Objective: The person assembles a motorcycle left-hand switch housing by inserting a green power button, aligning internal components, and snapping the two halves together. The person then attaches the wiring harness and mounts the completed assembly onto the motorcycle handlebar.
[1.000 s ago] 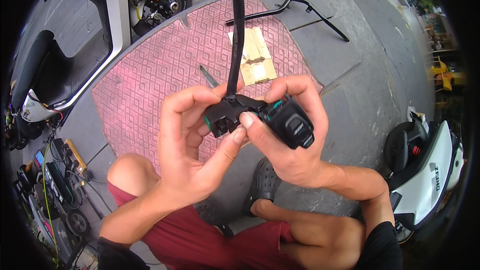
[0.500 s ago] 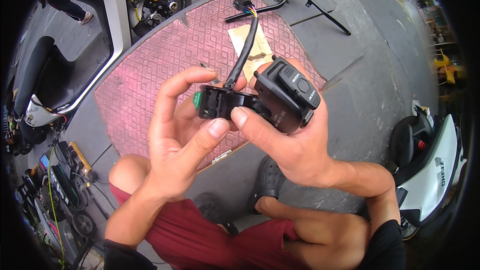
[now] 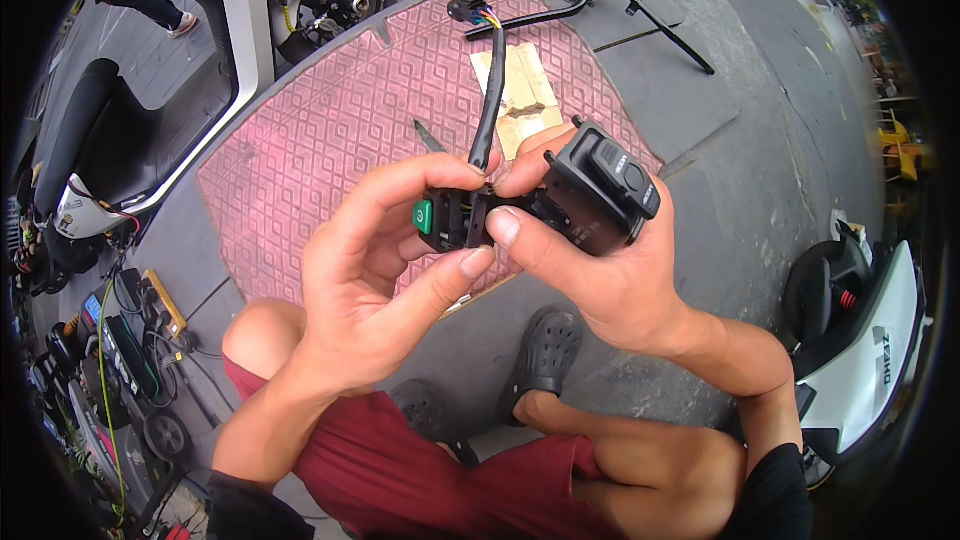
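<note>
Above the mat, a black handlebar switch unit (image 3: 602,190) is held between both hands. My right hand (image 3: 625,290) wraps round its larger end, thumb pressed on the narrow middle part. My left hand (image 3: 365,285) pinches the smaller end, which bears a green button (image 3: 423,217); its index fingertip is beside the cable's base, and its thumb sits at the lower edge. A black sleeved cable (image 3: 488,105) rises from the unit to a black connector (image 3: 468,8) with coloured wires. Fingers hide part of the unit's middle.
Under the hands lies a pink patterned mat (image 3: 310,130) with torn cardboard (image 3: 520,80) and a thin dark green tool (image 3: 428,137). A black handlebar (image 3: 545,17) rests at the far edge. A white scooter (image 3: 262,40) stands left, white bodywork (image 3: 870,340) right, tools and cables (image 3: 125,340) lower left.
The switch unit and both hands have shifted slightly right. My left index finger has come in to the cable's base and the thumb moved closer to the unit. The green button now faces up more.
</note>
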### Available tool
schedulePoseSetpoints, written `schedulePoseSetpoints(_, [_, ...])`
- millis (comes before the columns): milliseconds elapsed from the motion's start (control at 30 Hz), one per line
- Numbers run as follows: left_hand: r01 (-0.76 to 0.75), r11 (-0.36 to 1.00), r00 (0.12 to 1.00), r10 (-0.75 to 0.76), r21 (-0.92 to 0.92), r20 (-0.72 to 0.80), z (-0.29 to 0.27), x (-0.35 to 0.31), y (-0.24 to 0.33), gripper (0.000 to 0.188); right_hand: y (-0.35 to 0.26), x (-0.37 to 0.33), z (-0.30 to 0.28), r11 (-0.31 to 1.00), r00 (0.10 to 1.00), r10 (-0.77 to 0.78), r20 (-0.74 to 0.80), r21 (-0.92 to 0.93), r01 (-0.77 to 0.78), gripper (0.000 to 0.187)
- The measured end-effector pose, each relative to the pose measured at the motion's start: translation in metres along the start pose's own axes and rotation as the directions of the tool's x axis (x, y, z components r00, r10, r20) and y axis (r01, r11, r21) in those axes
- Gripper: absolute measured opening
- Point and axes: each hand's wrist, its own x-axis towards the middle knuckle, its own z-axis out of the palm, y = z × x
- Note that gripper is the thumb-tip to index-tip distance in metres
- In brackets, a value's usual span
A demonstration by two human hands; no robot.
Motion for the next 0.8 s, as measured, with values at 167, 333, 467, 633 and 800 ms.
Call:
schedulePoseSetpoints(167, [-0.028,0.993,0.999,0.030,0.114,-0.020,0.007,0.000,0.005,0.046,0.004,0.001,-0.005,0.999,1.000,0.011,0.023,-0.045,-0.010,0.021])
schedulePoseSetpoints(333, [-0.205,0.915,0.976,0.216,0.349,0.008,0.005,0.001,0.002,0.040,0.008,0.001,-0.005,0.970,0.984,-0.168,0.062,-0.167,0.177,0.022])
schedulePoseSetpoints(467, [-0.188,0.927,0.981,0.193,0.324,0.018,0.006,0.000,0.001,0.038,0.013,-0.001,-0.001,0.973,0.980,-0.196,0.011,-0.125,0.196,0.025])
schedulePoseSetpoints(633, [-0.023,0.999,0.993,0.026,0.027,-0.116,0.008,0.000,-0.006,0.033,0.009,-0.005,0.013,0.997,0.994,-0.060,-0.086,-0.056,0.056,0.027])
schedulePoseSetpoints(800, [-0.058,0.997,0.985,0.066,0.052,-0.156,0.010,0.000,-0.003,0.033,0.007,-0.002,0.011,0.984,0.999,-0.005,-0.032,0.176,0.011,0.043])
